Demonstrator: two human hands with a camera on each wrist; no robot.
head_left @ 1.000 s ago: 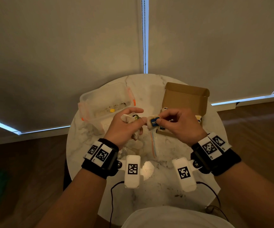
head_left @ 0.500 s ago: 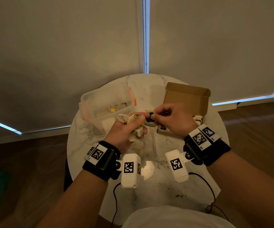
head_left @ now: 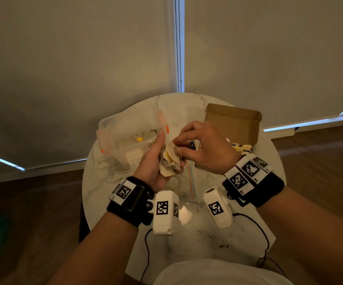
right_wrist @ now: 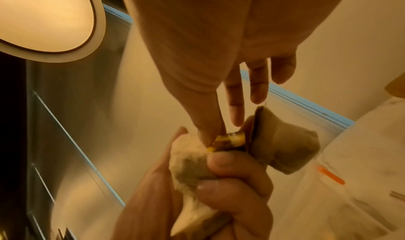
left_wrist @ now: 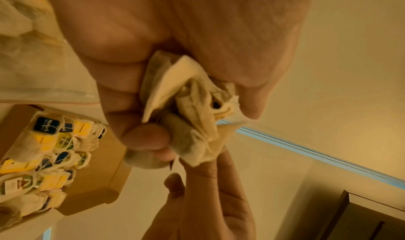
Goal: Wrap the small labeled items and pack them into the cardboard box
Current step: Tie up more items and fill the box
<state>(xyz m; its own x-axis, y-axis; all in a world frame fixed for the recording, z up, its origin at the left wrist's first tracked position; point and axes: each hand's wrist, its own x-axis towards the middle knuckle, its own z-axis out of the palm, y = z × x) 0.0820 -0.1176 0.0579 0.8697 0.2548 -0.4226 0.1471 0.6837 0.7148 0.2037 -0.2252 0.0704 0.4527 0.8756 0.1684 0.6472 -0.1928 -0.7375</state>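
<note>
Closest to the person, the left hand (head_left: 153, 161) is holding a bunch of small tea bags (head_left: 170, 161) above the round marble table (head_left: 197, 233), fingers curled tight around the crumpled paper pouches. A yellow label (right_wrist: 230, 138) is peeking out at the top of the bunch. The right hand (head_left: 203, 147) is working at that same top edge: thumb and forefinger are pinching there, apparently at a thin string, while the other fingers (right_wrist: 258, 86) are spreading loosely out of the way.

To my eye the person is winding the string around a bag so the tag stays snug against it. Doing that well probably means keeping the left grip firm but not crushing, since the paper looks thin and could tear, and keeping the string taut so each turn is lying flat. Holding several bags at once is risking tangled threads, so separating one bag before winding seems wise.

Just beyond the hands, a few coloured bands (head_left: 191, 177) are lying on the marble. Farther back on the right, the cardboard box (head_left: 234, 124) is sitting open with its lid upright, and many wrapped bags (left_wrist: 48, 148) with blue, yellow and green labels are already packed inside. On the left, a clear plastic tub (head_left: 125, 136) with orange clips is holding some loose bits.
</note>
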